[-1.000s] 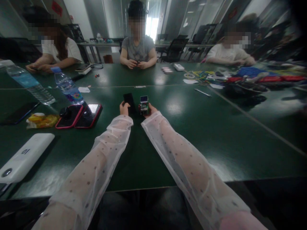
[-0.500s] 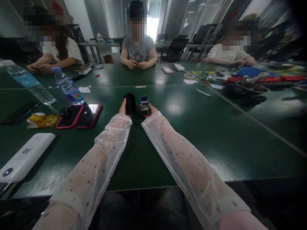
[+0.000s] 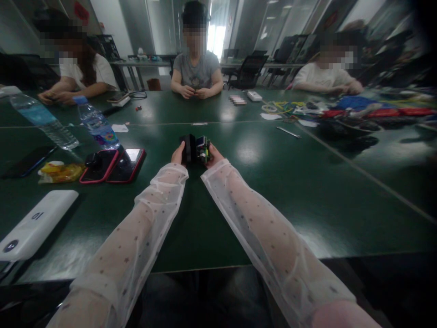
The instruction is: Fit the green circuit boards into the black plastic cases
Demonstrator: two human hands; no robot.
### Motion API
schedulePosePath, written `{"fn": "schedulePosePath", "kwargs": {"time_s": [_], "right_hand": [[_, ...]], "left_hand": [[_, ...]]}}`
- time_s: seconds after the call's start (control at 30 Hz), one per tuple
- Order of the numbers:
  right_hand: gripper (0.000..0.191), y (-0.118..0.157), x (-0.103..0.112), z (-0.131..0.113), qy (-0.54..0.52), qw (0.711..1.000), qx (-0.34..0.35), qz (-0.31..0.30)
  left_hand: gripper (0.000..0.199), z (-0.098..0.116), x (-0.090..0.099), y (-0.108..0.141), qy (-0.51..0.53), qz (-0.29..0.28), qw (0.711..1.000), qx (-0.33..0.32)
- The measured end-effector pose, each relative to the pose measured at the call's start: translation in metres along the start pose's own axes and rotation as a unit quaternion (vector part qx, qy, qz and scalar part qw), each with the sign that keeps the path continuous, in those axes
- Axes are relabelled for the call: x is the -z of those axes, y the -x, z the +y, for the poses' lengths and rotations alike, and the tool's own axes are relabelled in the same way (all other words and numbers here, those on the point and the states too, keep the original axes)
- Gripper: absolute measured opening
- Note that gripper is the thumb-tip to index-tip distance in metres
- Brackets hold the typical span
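Just beyond my sheer, dotted sleeves, both hands meet over the green table (image 3: 246,200). My left hand (image 3: 178,155) is closed around a black box-shaped case (image 3: 188,148), its thumb along the near left side. In my right hand (image 3: 214,156) is a small circuit board (image 3: 205,152) with a little screen (image 3: 201,141), gripped at its right edge. Board and case are very close together; whether they touch I cannot tell. Fingers beneath both parts are hidden.
On the left lie two red-edged phones (image 3: 126,166), a yellow packet (image 3: 61,172), a white power bank (image 3: 41,223) and water bottles (image 3: 97,123). A wrench (image 3: 288,132) and piled cables (image 3: 283,108) lie on the right. Three people sit across the table.
The circuit board has turned edge-on, its screen now tilted toward the case. The case has swung round to face the board, and the gap between them has narrowed.
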State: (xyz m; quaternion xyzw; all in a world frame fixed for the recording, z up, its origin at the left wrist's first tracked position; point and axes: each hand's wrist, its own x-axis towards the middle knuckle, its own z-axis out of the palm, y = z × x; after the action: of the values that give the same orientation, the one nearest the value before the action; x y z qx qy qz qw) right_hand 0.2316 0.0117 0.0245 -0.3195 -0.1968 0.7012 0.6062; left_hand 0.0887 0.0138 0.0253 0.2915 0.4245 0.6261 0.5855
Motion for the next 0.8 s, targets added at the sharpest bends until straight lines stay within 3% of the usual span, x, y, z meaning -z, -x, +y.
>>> {"fn": "schedulePosePath", "kwargs": {"time_s": [0.17,0.57,0.8], "right_hand": [[0.027,0.004,-0.003,-0.001,0.005,1.000,0.018,-0.001],[0.045,0.011,-0.001,0.004,0.126,0.988,0.085,-0.034],[0.051,0.010,-0.003,0.007,0.121,0.983,0.103,-0.086]], "left_hand": [[0.025,-0.001,-0.001,0.002,-0.022,0.052,0.998,-0.007],[0.045,-0.004,0.000,0.007,-0.093,0.044,0.992,-0.068],[0.024,-0.001,-0.002,0.005,-0.049,0.057,0.997,-0.020]]}}
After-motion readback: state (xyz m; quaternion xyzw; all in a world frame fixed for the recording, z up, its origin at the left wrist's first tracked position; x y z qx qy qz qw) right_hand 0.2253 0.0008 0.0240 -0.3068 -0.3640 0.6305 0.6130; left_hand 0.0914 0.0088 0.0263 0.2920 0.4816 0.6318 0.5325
